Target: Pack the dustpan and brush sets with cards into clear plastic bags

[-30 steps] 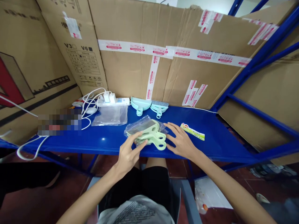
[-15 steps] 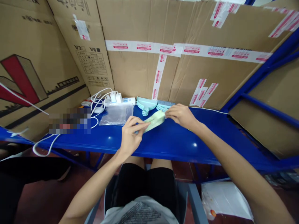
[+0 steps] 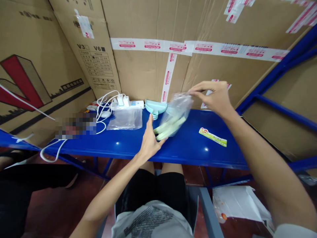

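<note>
A clear plastic bag (image 3: 182, 102) hangs tilted above the blue table, with long pale green pieces (image 3: 170, 127) in its lower part; I cannot make out what kind they are. My left hand (image 3: 150, 140) cups the lower end of these pieces, thumb on one side and fingers on the other. Higher up, my right hand (image 3: 214, 96) pinches the bag's upper edge between thumb and fingertips. A yellow, green and white printed card strip (image 3: 213, 137) lies on the table below my right hand. Behind the bag stand light teal dustpan-shaped pieces (image 3: 156, 107), partly hidden.
A flat clear bag (image 3: 125, 119) lies on the blue table (image 3: 183, 152), left of the middle. Behind it sit a white power strip (image 3: 135, 104) with plugs and tangled white cables (image 3: 100, 112). Cardboard walls (image 3: 141, 76) enclose the back. Another person's dark-clothed leg (image 3: 49, 180) shows at lower left.
My right hand has risen and moved right, drawing the clear bag up and out. My left hand has shifted right and lower on the pale green pieces. The card strip now shows on the table.
</note>
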The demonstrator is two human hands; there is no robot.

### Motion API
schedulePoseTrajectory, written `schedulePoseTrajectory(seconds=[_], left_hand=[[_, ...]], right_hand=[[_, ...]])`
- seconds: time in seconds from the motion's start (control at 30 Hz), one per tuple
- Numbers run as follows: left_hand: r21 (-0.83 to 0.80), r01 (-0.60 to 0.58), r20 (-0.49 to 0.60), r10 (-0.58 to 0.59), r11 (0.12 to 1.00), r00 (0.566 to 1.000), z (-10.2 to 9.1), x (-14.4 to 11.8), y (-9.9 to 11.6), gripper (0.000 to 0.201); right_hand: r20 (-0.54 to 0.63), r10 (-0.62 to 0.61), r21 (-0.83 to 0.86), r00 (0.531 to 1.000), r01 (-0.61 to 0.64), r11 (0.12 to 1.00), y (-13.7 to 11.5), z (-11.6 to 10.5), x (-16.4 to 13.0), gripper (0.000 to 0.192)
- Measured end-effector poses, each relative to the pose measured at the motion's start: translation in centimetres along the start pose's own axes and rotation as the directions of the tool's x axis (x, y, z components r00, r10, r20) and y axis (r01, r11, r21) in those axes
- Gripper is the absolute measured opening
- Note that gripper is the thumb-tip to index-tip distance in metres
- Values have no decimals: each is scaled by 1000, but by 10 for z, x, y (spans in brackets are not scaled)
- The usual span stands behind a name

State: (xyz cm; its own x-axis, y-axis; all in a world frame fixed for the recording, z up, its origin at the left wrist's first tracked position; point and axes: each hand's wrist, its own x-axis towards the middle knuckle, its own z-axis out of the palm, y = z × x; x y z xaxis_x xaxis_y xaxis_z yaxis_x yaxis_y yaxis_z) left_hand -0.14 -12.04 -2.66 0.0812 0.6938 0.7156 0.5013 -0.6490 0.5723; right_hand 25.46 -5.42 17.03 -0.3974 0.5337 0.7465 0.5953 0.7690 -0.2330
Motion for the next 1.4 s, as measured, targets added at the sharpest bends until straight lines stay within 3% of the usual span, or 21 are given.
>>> schedulePoseTrajectory(seconds=[0.1, 0.17, 0.27, 0.33, 0.43, 0.5, 0.57, 0.73, 0.83, 0.9, 0.97, 1.0, 1.07, 1.13, 1.2, 1.27, 1.33, 1.4], left_hand=[[124, -46, 188, 22, 991, 982, 18, -12, -7, 82], [216, -134, 276, 71, 967, 959, 25, -14, -4, 62], [296, -257, 397, 126, 920, 909, 29, -9, 2, 65], [315, -341, 488, 157, 886, 859, 28, -3, 3, 78], [280, -385, 565, 173, 880, 807, 25, 4, 1, 86], [210, -347, 575, 172, 914, 800, 24, 6, -2, 82], [133, -288, 581, 160, 948, 798, 25, 6, -4, 77], [14, -192, 616, 143, 981, 775, 30, 7, -11, 92], [-35, -173, 609, 158, 984, 777, 31, 8, -18, 103], [-42, -171, 597, 162, 984, 785, 28, 7, -17, 106], [-51, -179, 549, 177, 983, 817, 22, 4, -10, 105], [-63, -171, 488, 180, 983, 854, 17, 3, -4, 98], [-125, -108, 284, 140, 986, 949, 2, 3, 10, 71], [-279, -1, 55, 17, 960, 998, -19, 9, 20, 47], [-485, 78, -41, -112, 871, 993, -44, 22, 21, 48], [-624, 147, -43, -221, 768, 974, -69, 39, 10, 57], [-660, 258, -9, -352, 705, 936, -89, 54, -8, 62], [-660, 375, 24, -481, 651, 877, -103, 64, -27, 69]], right_hand=[[25, 68, -64, 997, -66, 996, 2, -48, 4, 21], [-27, 137, -118, 990, -139, 983, 9, -80, 4, 27], [-71, 218, -53, 973, -221, 974, 19, -108, 1, 33], [-34, 295, 40, 955, -294, 955, 23, -109, 0, 39], [152, 391, 12, 908, -398, 917, 23, -85, 5, 45], [273, 389, -46, 880, -392, 919, 22, -58, 13, 37], [323, 369, 3, 871, -391, 920, 21, -27, 24, 29], [272, 432, 339, 860, -506, 793, 16, 43, 48, 19], [200, 477, 440, 856, -513, 737, 15, 67, 52, 16], [110, 490, 429, 865, -486, 762, 16, 74, 52, 15], [-17, 466, 355, 884, -431, 830, 15, 75, 50, 14], [-78, 440, 303, 895, -399, 865, 12, 75, 49, 13], [-172, 365, 191, 915, -332, 924, -1, 75, 43, 13], [-205, 253, 66, 945, -244, 967, -25, 79, 35, 18], [-139, 94, -112, 986, -110, 988, -58, 91, 22, 24], [76, -24, -291, 997, 45, 956, -92, 112, 8, 30], [313, -110, -350, 943, 222, 910, -121, 139, -3, 41], [447, -203, -327, 871, 371, 869, -139, 166, -10, 51]])
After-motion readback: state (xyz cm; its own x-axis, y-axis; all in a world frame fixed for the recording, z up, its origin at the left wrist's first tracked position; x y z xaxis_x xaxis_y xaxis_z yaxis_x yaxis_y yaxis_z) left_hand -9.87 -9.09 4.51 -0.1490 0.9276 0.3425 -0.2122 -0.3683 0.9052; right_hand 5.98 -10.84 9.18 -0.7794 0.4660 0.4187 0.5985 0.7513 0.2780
